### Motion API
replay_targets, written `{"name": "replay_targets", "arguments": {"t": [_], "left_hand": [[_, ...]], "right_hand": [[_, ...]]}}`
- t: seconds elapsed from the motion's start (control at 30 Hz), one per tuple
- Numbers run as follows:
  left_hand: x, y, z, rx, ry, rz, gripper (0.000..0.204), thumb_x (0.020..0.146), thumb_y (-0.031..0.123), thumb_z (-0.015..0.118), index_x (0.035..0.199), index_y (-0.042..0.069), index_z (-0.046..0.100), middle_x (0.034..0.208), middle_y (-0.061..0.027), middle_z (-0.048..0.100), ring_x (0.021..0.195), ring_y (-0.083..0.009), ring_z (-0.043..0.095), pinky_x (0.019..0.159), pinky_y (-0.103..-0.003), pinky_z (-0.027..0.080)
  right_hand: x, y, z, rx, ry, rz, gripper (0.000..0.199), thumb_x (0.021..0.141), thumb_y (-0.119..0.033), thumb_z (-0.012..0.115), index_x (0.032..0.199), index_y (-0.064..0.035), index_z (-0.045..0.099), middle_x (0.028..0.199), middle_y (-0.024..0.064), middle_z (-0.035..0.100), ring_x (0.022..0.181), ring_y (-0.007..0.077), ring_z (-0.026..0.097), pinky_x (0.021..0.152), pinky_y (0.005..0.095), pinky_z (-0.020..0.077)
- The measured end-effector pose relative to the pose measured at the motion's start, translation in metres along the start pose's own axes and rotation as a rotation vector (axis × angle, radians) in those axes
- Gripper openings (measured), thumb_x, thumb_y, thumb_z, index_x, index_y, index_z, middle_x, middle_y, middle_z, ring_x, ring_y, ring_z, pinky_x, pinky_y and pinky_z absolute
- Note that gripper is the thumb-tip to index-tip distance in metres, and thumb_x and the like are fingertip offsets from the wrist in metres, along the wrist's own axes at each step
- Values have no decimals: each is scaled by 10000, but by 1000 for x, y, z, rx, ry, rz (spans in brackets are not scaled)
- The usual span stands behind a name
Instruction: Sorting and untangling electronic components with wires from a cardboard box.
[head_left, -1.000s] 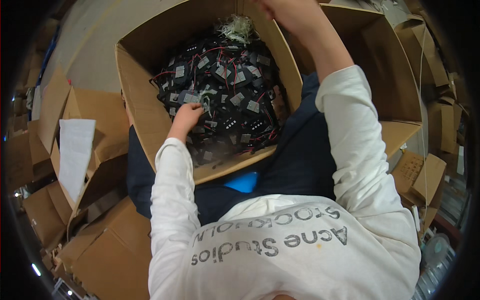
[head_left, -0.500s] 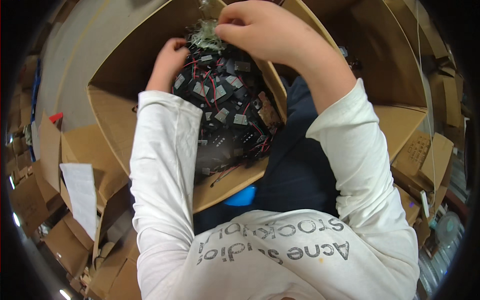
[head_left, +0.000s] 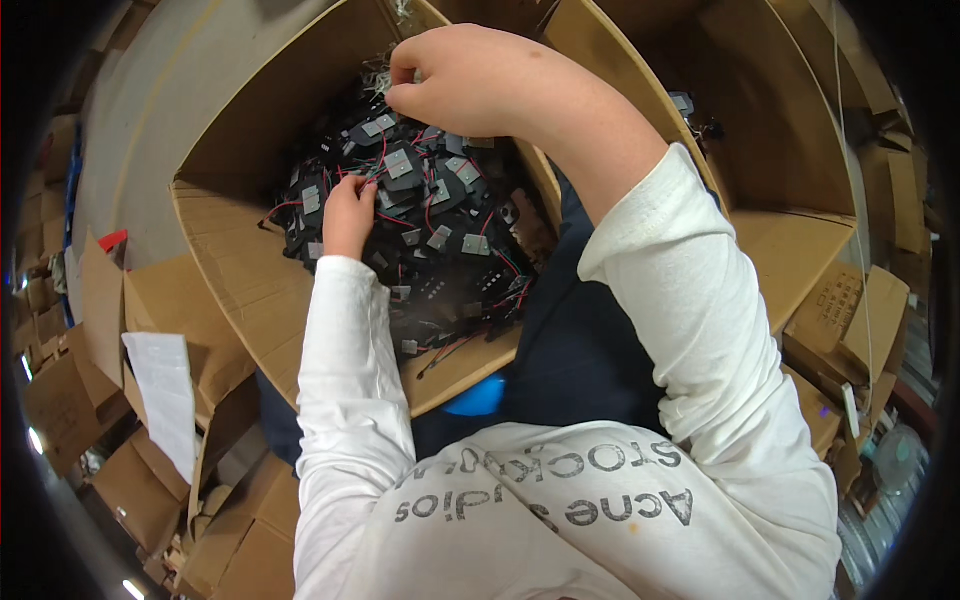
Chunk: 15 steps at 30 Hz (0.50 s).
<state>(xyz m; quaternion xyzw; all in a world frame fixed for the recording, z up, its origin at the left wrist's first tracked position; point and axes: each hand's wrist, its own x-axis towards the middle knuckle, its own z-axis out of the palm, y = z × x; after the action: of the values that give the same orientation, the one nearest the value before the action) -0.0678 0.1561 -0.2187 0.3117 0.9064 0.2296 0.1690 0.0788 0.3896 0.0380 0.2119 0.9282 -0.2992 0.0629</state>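
Note:
A large cardboard box (head_left: 225,240) holds a heap of small black parts (head_left: 395,215) with grey metal plates and thin red, black and green wires. My left hand (head_left: 350,215) is down in the heap at its left side, fingers closed among parts and wires; what they pinch is too small to make out. Above the far end of the heap is my right hand (head_left: 460,85), its thumb and fingers pinched at a pale, stringy plastic tangle (head_left: 377,76). Part of the tangle is hidden behind the hand.
A second cardboard box (head_left: 790,240) stands at the right, with a few parts inside. My dark-clad leg (head_left: 570,310) lies between the boxes. Flattened cartons (head_left: 150,490) and a white foam sheet (head_left: 165,395) are at the left. A blue object (head_left: 476,398) shows under the box's near edge.
My left hand has come back toward me, from the box's far left into the heap's middle left. The right hand has shifted left and slightly nearer; less of the plastic tangle shows.

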Motion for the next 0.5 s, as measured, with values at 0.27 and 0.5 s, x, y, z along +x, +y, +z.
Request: {"name": "replay_targets", "arguments": {"t": [0.27, 0.5], "left_hand": [[-106, 80, -109, 175, 305, 169, 176, 954, 194, 627, 1024, 36, 659, 980, -164, 680, 904, -373, 658, 764, -448, 528], [-160, 70, -143, 263, 317, 233, 109, 903, 185, 663, 956, 90, 678, 920, -94, 684, 927, -280, 629, 844, -420, 434]], "right_hand": [[-9, 30, -26, 174, 78, 12, 332, 915, -291, 614, 1121, -45, 701, 1038, 174, 721, 939, 324, 692, 824, 415, 548], [99, 124, 41, -227, 652, 61, 317, 924, -284, 622, 1192, -135, 705, 1255, 115, 666, 1027, 262, 685, 863, 429, 562]]}}
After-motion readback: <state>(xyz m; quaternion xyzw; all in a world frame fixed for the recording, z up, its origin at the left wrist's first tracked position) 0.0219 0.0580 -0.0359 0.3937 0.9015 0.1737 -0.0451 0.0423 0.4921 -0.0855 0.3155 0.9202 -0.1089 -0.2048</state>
